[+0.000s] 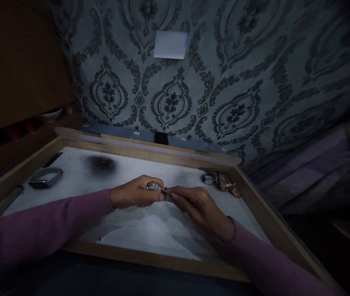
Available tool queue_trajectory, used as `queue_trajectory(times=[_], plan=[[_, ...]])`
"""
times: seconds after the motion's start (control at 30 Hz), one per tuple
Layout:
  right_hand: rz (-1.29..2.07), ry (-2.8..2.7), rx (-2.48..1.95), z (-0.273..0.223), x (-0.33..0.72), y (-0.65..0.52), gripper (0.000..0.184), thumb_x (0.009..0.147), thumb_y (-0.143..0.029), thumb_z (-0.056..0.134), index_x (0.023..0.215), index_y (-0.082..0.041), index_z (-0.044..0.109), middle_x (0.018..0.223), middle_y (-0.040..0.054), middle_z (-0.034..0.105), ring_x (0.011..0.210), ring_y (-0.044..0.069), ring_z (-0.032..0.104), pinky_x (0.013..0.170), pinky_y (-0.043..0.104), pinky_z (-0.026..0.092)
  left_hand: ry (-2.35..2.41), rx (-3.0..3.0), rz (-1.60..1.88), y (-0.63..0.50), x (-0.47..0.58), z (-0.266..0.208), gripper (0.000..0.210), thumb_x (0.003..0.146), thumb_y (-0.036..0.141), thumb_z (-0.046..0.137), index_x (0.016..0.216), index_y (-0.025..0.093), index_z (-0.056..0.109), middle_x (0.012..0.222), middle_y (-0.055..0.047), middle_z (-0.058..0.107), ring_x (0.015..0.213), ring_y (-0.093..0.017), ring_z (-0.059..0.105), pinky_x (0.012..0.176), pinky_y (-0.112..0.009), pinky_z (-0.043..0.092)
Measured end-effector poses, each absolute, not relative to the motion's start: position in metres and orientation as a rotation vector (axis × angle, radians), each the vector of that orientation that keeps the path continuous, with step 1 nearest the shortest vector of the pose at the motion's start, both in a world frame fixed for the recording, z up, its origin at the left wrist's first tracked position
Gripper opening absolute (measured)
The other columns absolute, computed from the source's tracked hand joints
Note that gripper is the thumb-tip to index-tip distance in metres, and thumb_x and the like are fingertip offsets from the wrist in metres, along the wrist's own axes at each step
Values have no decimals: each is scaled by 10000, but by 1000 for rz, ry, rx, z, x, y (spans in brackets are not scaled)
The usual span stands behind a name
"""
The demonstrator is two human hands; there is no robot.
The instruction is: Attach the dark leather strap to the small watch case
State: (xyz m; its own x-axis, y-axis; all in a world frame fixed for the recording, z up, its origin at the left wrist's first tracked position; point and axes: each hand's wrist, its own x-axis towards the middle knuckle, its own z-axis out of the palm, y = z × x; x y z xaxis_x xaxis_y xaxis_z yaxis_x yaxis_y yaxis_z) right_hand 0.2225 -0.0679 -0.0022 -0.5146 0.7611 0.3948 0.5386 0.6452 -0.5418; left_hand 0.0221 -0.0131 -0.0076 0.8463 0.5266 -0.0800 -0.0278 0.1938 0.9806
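A round wristwatch [154,186] with a shiny bezel sits in the grip of my left hand [138,192], thumb below and fingers curled behind. My right hand [198,203] pinches a thin metal tool [166,191], its tip against or very near the watch's right side; the exact kind is too small to tell. A dark flat piece [169,198], perhaps strap, shows between the hands, and I cannot tell which hand bears it. Both hands are above the white-lined bottom of a shallow wooden tray [150,255].
A grey smartwatch [46,178] and a dark strip [53,159] lie at the tray's left. Several watches and bands [221,180] are heaped at the right. Raised wooden walls surround the tray. A small dark block [161,138] is behind it, before a patterned wall [170,98].
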Motion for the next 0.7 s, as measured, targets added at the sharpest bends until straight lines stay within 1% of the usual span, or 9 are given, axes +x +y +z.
queue_trajectory(times=[0.23, 0.47, 0.6, 0.7], plan=[[495, -2232, -997, -2, 223, -68, 255, 960, -204, 424, 920, -114, 660, 557, -12, 530, 474, 86, 484, 487, 192, 355, 470, 1307, 394, -13, 21, -5, 269, 738, 342, 674, 705, 163, 477, 507, 106, 329, 420, -34, 254, 394, -183, 171], [476, -2225, -977, 0, 221, -69, 292, 970, -225, 409, 913, -108, 670, 534, -19, 514, 453, 85, 463, 469, 192, 352, 472, 1336, 396, -14, 21, -3, 269, 742, 346, 665, 700, 164, 472, 502, 106, 325, 422, -36, 247, 395, -185, 175], [450, -2240, -984, 0, 221, -68, 290, 970, -228, 412, 911, -112, 672, 541, -17, 534, 456, 85, 471, 474, 193, 356, 475, 1361, 387, -14, 21, -4, 270, 748, 356, 658, 706, 165, 471, 505, 103, 330, 426, -39, 254, 400, -186, 176], [445, -2260, -996, -2, 222, -67, 292, 976, -234, 405, 911, -122, 667, 578, -1, 583, 484, 88, 509, 494, 194, 368, 481, 1375, 380, -14, 21, -5, 271, 750, 363, 654, 714, 167, 470, 511, 102, 330, 430, -41, 258, 404, -188, 180]])
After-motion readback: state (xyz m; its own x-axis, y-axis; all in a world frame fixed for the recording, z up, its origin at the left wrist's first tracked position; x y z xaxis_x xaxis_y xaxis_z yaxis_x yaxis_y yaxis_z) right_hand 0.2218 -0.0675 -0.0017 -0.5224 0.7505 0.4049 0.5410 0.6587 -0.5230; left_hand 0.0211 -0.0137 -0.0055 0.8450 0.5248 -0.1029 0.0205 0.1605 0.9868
